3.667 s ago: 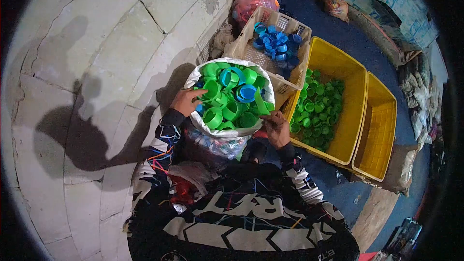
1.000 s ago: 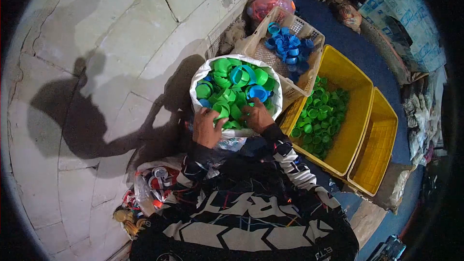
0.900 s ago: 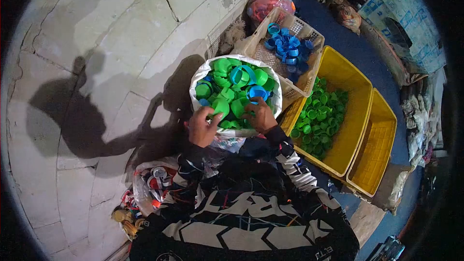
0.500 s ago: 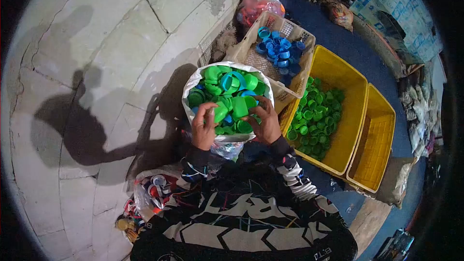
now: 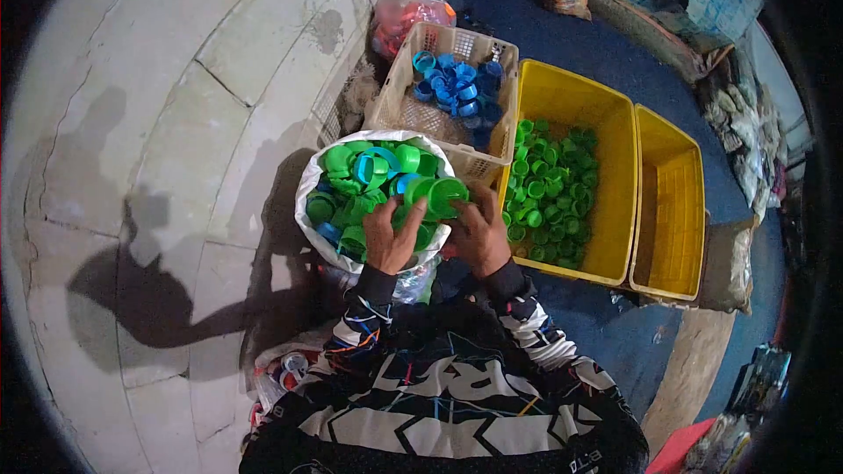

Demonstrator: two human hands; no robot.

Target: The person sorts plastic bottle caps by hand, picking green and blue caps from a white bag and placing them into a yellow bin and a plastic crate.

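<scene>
A white sack (image 5: 307,177) full of green plastic caps, with some blue ones among them, stands in front of me. My right hand (image 5: 482,235) is closed on green plastic caps (image 5: 444,196) above the sack's right side; their overlap hides exactly how many. To their left, my left hand (image 5: 392,239) is over the sack's near rim, its thumb and index finger apart. The thumb tip is close against the green caps; whether it touches them is unclear. A blue ring-shaped cap (image 5: 376,161) lies on top of the pile.
Beyond the sack is a cream crate (image 5: 395,98) with blue caps (image 5: 457,85). At right, a yellow bin (image 5: 612,184) holds many green caps (image 5: 549,189), beside another yellow bin (image 5: 672,211). A wall (image 5: 202,114) borders the left; a bag of red items (image 5: 406,22) sits behind.
The view has shifted, so bins and crate appear further left. The green caps in my right hand have turned, their round openings facing up. My left thumb and index finger have spread apart.
</scene>
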